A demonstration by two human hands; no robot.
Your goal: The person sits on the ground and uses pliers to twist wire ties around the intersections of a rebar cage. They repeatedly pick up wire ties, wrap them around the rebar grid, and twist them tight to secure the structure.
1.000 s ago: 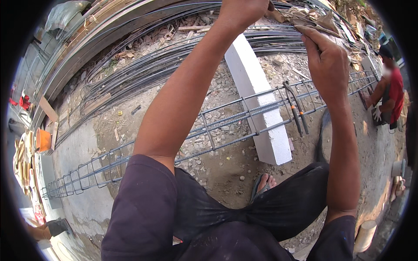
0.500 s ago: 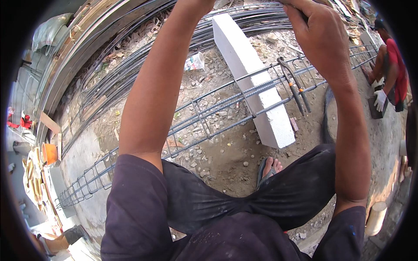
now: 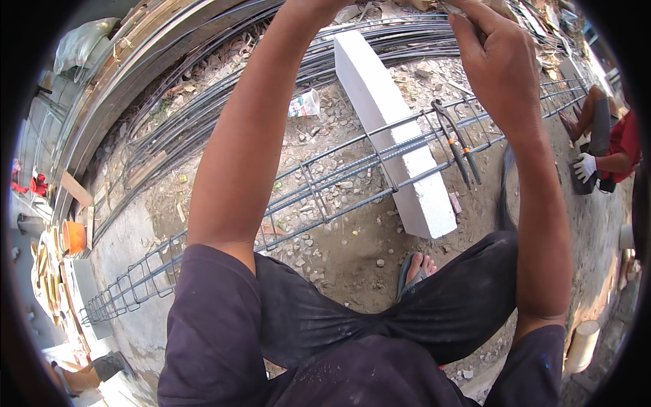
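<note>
1. Right bare hand (image 3: 500,61): raised near the top edge, right of centre. Thumb and index finger are drawn close together, pointing left. Whatever may lie between the fingertips is too small and cut off to identify; cannot tell whether anything is grasped.
2. Left bare hand (image 3: 315,7): only the part next to the wrist shows, at the top edge; fingers out of frame. Grip: cannot tell.
3. Long, narrow cage of grey steel bars with square wire loops (image 3: 380,159): runs from lower left to upper right, in front of the person's knees; its right stretch passes just beside the right hand in the view.
4. Dark metal pincers with black, orange-banded handles (image 3: 453,144): rest across the cage bars, head away from the person, handles spread slightly toward the person. Neither hand touches them.
5. White, rectangular, beam-like block (image 3: 388,105): lies crosswise beneath the cage, left of the pincers.
6. Bundle of long, thin, dark metal rods (image 3: 203,108): on the rubble beyond the cage. Crumpled white-and-clear plastic cup (image 3: 304,104) lies between rods and cage.
7. Orange bucket (image 3: 74,237): far left, near the cage's left end.
8. Co-worker in a red top (image 3: 622,144): crouched at far right, one hand in a white glove (image 3: 584,167).
</note>
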